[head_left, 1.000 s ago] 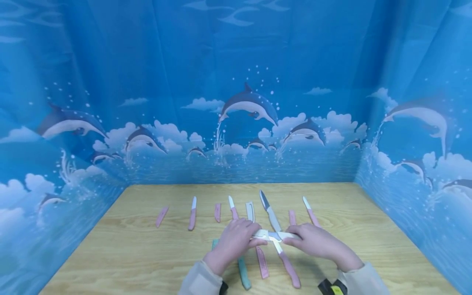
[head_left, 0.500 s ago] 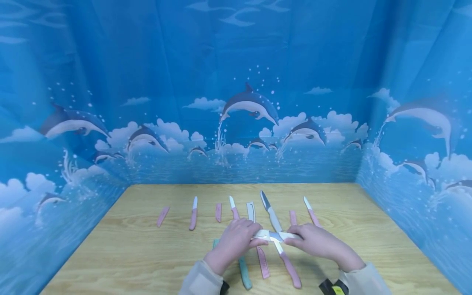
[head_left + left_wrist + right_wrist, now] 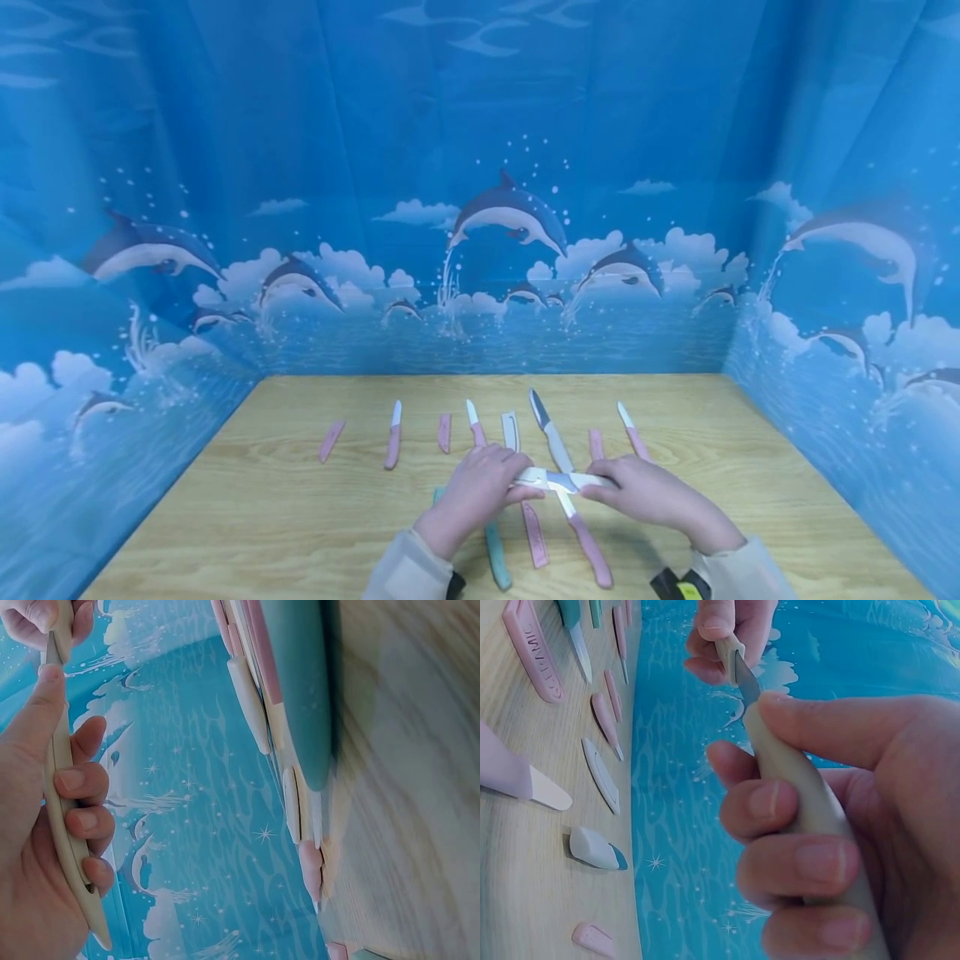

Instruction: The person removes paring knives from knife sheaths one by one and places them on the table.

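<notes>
Above the table, my left hand (image 3: 483, 492) grips a cream sheath (image 3: 64, 817), fingers wrapped round it and thumb along it. My right hand (image 3: 652, 498) holds the cream handle of a knife (image 3: 784, 765), its thumb near the blade end. Between the hands a short stretch of grey blade (image 3: 750, 688) shows; its tip is hidden inside the sheath. Below them lie a pink-handled knife (image 3: 591, 550) with a white blade, a pink sheath (image 3: 535, 535) and a teal-handled knife (image 3: 496, 557), partly covered by the left hand.
Farther back on the wooden table (image 3: 247, 500) lie several pink-handled knives, one at left (image 3: 392, 442), and pink sheaths (image 3: 331, 441). A grey-handled knife (image 3: 556, 442) rests near a white sheath (image 3: 510, 431). Dolphin-printed blue cloth (image 3: 480, 333) encloses the back and sides.
Very little differs. My right hand and the knife handle sit a touch farther right, with slightly more blade showing. The left hand and the things on the table stay put.
</notes>
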`<state>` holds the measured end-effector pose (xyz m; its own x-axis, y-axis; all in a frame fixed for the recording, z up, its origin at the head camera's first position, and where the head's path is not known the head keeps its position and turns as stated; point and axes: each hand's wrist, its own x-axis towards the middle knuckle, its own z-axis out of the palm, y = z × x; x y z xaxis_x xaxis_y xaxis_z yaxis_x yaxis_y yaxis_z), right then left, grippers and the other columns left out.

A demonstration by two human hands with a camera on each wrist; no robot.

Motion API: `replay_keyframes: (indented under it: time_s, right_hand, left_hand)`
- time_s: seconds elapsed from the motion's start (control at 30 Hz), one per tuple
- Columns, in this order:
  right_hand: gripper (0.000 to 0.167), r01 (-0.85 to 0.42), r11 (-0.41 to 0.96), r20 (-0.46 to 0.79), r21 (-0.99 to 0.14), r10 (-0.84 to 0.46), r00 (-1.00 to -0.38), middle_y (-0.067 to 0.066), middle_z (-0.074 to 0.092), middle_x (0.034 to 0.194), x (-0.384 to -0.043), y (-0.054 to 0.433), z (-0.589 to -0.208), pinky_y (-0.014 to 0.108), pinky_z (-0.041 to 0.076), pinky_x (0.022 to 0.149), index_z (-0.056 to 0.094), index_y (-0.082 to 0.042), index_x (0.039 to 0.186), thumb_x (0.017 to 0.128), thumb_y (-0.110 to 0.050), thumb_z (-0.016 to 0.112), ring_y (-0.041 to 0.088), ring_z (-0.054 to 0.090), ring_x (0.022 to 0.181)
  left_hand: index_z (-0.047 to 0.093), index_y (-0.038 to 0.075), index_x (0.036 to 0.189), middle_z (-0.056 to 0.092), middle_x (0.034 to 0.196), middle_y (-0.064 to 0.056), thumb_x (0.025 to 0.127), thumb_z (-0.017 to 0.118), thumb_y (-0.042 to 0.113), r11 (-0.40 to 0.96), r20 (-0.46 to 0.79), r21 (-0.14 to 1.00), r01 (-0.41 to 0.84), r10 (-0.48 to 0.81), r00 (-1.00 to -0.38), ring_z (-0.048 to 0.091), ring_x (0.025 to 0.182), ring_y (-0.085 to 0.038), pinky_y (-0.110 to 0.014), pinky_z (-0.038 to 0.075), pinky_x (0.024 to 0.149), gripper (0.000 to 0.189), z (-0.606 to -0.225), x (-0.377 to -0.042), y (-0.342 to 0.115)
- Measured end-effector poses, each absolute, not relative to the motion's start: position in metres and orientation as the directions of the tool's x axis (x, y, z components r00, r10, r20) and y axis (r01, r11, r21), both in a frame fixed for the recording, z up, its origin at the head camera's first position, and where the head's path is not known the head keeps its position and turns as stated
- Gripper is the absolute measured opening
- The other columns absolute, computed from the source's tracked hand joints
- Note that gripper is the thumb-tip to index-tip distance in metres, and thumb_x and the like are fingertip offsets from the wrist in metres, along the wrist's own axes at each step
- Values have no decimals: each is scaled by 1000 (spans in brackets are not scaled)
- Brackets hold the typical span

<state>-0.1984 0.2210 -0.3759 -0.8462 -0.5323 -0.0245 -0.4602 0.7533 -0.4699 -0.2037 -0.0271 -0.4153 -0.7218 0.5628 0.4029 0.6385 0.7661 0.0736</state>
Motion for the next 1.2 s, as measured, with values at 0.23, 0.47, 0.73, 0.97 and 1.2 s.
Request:
replay_keyframes:
  time_s: [0.23,0.47,0.73,0.97,1.2]
  right_hand:
    - [33,-475,753,0,-456,-533,-846,-13,47,62,-198,223,-375,47,43,88,68,-13,104,95,-43,57,1,43,53]
    - [33,-473,747,0,-467,-535,-845,-13,44,61,-198,225,-375,38,44,78,68,-12,105,95,-42,57,2,39,51]
    - [31,-475,742,-1,-473,-539,-842,-13,45,62,-198,228,-373,39,46,78,68,-14,102,95,-42,57,1,40,52]
    - [28,-496,737,14,-459,-553,-833,-15,42,62,-199,230,-373,39,45,80,67,-17,97,95,-42,56,0,38,52]
    - [30,-494,731,17,-471,-552,-833,-13,44,63,-199,231,-375,27,41,64,67,-14,98,95,-42,58,0,39,54]
  left_hand:
    - [66,21,98,70,92,9,88,56,53,772,399,83,631,554,-730,64,91,-10,-30,50,89,35,-416,-204,-28]
    - [66,21,97,69,91,9,87,55,54,771,401,73,632,558,-727,63,90,-9,-29,50,87,35,-414,-205,-28]
    - [66,21,97,69,90,10,88,55,53,772,398,63,633,562,-725,63,87,-8,-29,50,87,35,-414,-204,-28]
    - [66,22,99,69,91,10,88,55,54,782,379,63,620,556,-740,63,88,-8,-29,50,88,36,-413,-204,-27]
    - [66,22,98,69,92,10,88,57,52,786,372,73,614,549,-748,63,91,-9,-30,50,90,33,-414,-205,-27]
